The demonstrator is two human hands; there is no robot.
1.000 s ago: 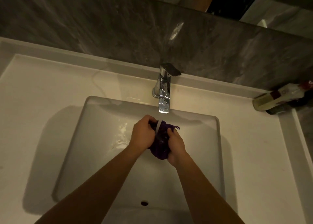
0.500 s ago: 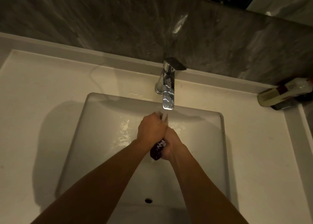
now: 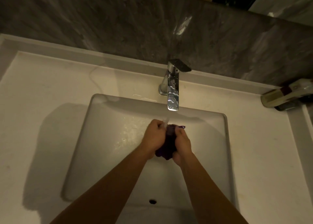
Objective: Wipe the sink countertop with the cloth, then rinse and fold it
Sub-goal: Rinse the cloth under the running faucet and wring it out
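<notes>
A bunched-up purple cloth is squeezed between my left hand and my right hand, over the white sink basin. Both hands are shut on the cloth; only its top, a small loop at the right and its lower end show. A thin stream of water runs from the chrome faucet down onto the cloth and my left fingers. The white countertop surrounds the basin.
A tube or bottle lies at the back right corner of the countertop. A grey marble backsplash rises behind the faucet. An overflow hole sits in the near basin wall.
My hands have shifted on the cloth, so more purple fabric shows between them than half a second ago. They stay under the running water.
</notes>
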